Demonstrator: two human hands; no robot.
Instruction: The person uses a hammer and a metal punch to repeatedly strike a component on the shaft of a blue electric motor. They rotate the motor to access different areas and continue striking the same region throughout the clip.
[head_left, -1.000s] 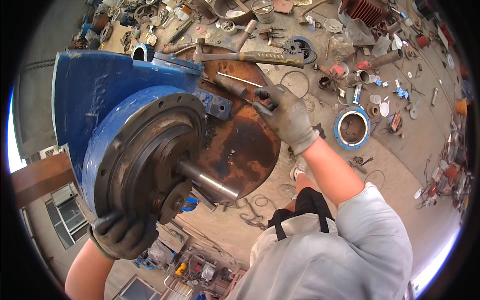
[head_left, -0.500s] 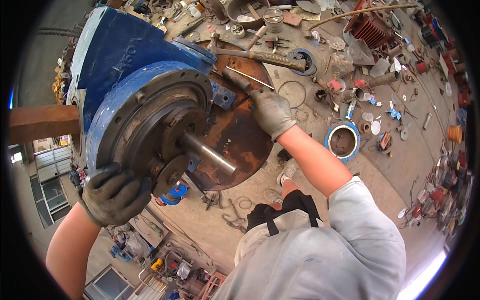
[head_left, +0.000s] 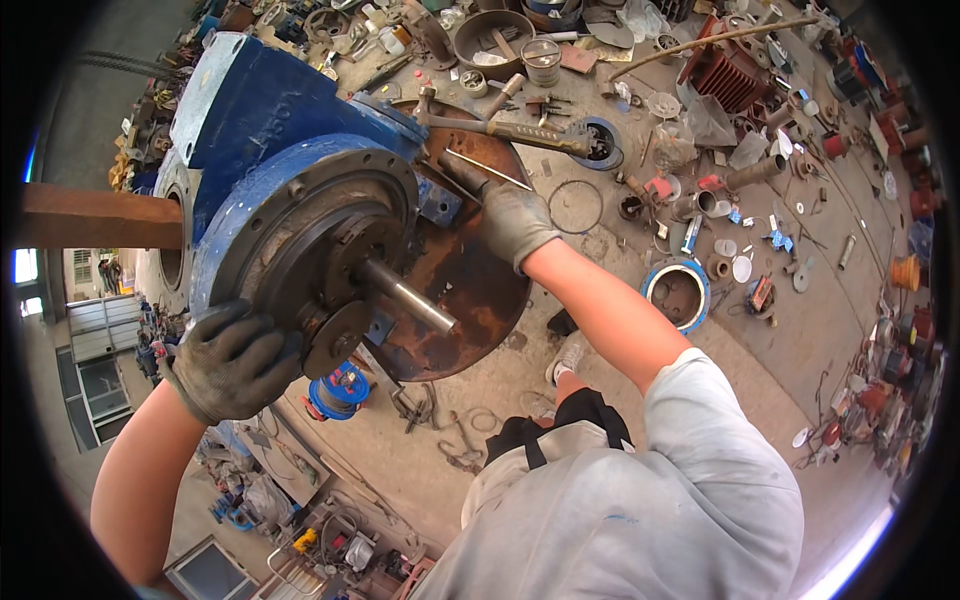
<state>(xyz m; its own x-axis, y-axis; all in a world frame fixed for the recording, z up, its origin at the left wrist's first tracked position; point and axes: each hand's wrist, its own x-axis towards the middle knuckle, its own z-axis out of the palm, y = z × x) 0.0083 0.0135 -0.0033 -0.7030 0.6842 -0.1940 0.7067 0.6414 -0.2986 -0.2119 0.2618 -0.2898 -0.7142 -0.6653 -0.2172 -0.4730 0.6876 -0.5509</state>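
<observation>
Looks partway done: blue housing [head_left: 260,130] open-faced at ten o'clock, shaft [head_left: 408,296] bare at its outer end; cannot tell how much remains.
Nearest, toward nine o'clock, braces the left hand [head_left: 235,360] knuckles up, with fingers hooked over the lower rim of the flange [head_left: 272,208], next to a dark disc [head_left: 336,340] in place. Shows several unfilled bolt holes around that face. Farther, just past twelve, stretches the right arm out, with the back of the right hand [head_left: 515,222] uppermost, at the near end of a dark bar [head_left: 465,178]; bends the fingers under, out of sight, so cannot tell whether grasping it. Beyond, at twelve, shows a hammer [head_left: 540,137] in neither hand; at three, a blue-rimmed ring [head_left: 702,296] on the floor.
</observation>
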